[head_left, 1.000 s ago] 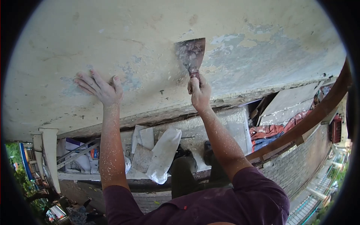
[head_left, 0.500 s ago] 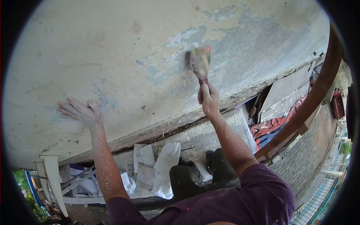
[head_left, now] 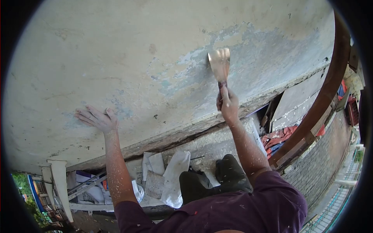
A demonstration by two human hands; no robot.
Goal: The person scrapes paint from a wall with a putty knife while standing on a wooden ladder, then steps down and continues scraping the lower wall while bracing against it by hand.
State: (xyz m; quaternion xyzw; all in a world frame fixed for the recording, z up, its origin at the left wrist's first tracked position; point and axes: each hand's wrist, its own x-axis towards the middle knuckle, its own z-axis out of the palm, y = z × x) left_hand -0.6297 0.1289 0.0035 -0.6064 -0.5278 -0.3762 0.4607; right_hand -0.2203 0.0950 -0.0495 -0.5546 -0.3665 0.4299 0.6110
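My right hand [head_left: 228,103] is wrapped round the dark handle of a wide-bladed paint scraper [head_left: 220,66]. The metal blade lies against, or very close to, the cream wall [head_left: 116,50], by a patch of flaked paint [head_left: 190,64] where blue-grey shows through. To the left, my left hand [head_left: 99,118] rests flat on the wall with its fingers spread, beside a smaller peeled spot [head_left: 120,108]. Pale dust coats this hand and forearm, and light flecks dot both arms.
Below the wall runs a rough ledge [head_left: 171,139]. White sacks [head_left: 175,178] and square tiles [head_left: 154,184] lie near my legs. A brown curved beam [head_left: 307,132] crosses the right side, with red cloth [head_left: 278,136] behind it. A white post [head_left: 60,186] stands at lower left.
The scraper is sharper in view now and its blade sits at a different angle. The whole view has shifted slightly. My left hand keeps its place on the wall.
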